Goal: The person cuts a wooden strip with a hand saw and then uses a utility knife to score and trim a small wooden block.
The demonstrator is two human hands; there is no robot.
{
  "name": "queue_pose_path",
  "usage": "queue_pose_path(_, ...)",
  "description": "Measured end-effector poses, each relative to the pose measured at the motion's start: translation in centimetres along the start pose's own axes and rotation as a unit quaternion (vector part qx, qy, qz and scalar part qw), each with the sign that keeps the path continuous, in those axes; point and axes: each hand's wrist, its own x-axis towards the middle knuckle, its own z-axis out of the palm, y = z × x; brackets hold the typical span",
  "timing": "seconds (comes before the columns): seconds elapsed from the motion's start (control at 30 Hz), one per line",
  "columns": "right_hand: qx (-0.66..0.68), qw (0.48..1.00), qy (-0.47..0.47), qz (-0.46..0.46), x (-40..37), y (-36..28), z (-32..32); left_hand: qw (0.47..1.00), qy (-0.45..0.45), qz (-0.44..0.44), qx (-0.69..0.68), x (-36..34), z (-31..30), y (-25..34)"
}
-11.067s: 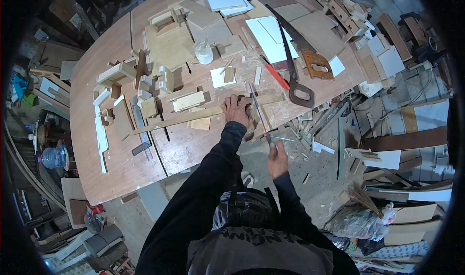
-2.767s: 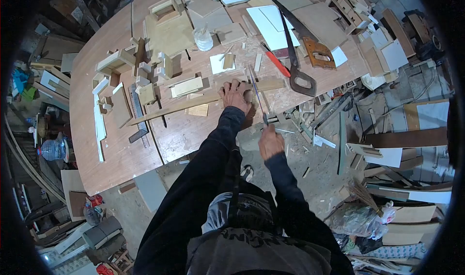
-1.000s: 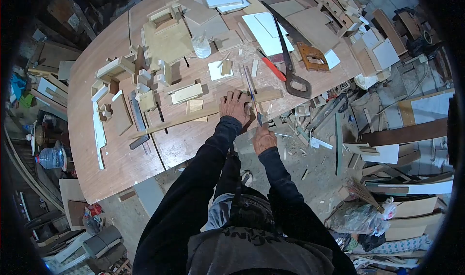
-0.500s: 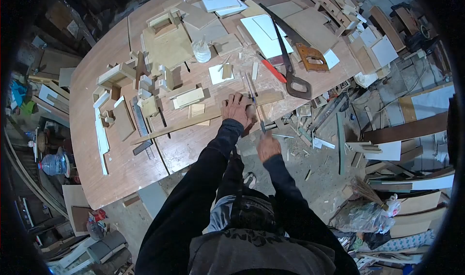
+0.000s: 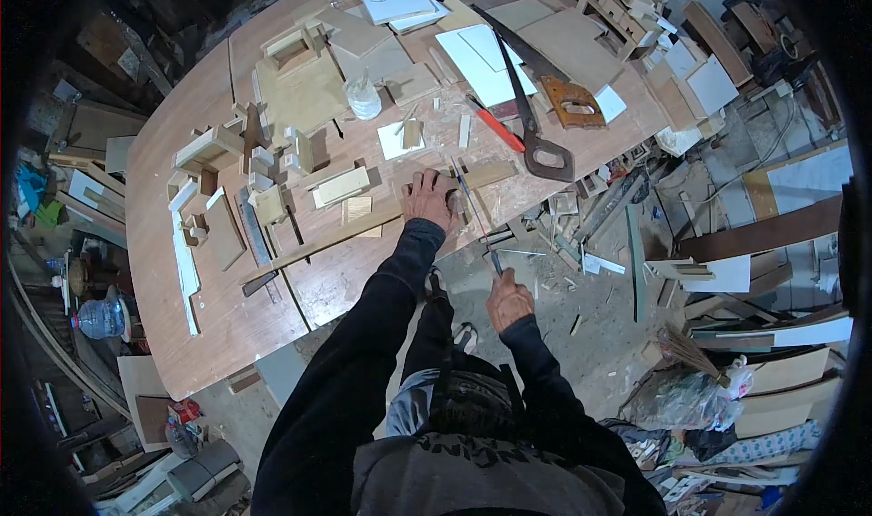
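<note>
My left hand presses down on a long wooden strip that lies across the table near its front edge, fingers curled over it. My right hand, just off the table edge, is closed round the handle of a thin saw, apparently a hacksaw. Its narrow blade crosses the strip just right of my left hand. Whether the teeth have cut into the wood is too small to tell. Beyond my left hand lies a white square with a small wood piece on it.
Two hand saws, one with a dark handle and one with a wooden handle, lie at the right beside a red-handled tool. A plastic cup and wooden box parts stand on the table. Scraps litter the floor.
My right hand has drawn back toward my body with the saw, a little downward in view. My left hand stays on the strip. The whole view has shifted slightly.
</note>
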Motion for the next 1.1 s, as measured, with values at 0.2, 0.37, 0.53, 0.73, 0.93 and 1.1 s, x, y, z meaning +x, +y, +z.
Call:
queue_pose_path(0.2, 0.045, 0.977, 0.138, -0.156, 4.7, 0.7, 2.2, 0.999, 0.01, -0.003, -0.034, 0.1, 0.5, -0.2)
queue_pose_path(0.37, 0.073, 0.982, 0.143, -0.097, 3.8, -0.7, 1.3, 1.0, -0.009, 0.0, -0.011, 0.0, 0.1, -0.2)
queue_pose_path(0.53, 0.121, 0.987, 0.076, 0.074, 2.2, -0.2, 1.4, 1.0, -0.019, 0.003, -0.018, 0.2, -0.6, -0.1)
queue_pose_path(0.73, 0.036, 0.964, 0.172, -0.199, 6.1, 0.1, 2.1, 0.999, -0.028, 0.005, -0.016, -0.2, -0.4, -0.1)
queue_pose_path(0.93, 0.079, 0.994, 0.038, 0.066, 5.1, 0.3, 2.6, 1.0, -0.018, 0.013, -0.02, 0.4, 0.0, -0.4)
queue_pose_path(1.1, 0.085, 0.98, 0.125, -0.13, 6.1, -0.6, 1.9, 1.0, -0.009, 0.02, -0.012, 0.0, 0.2, -0.5)
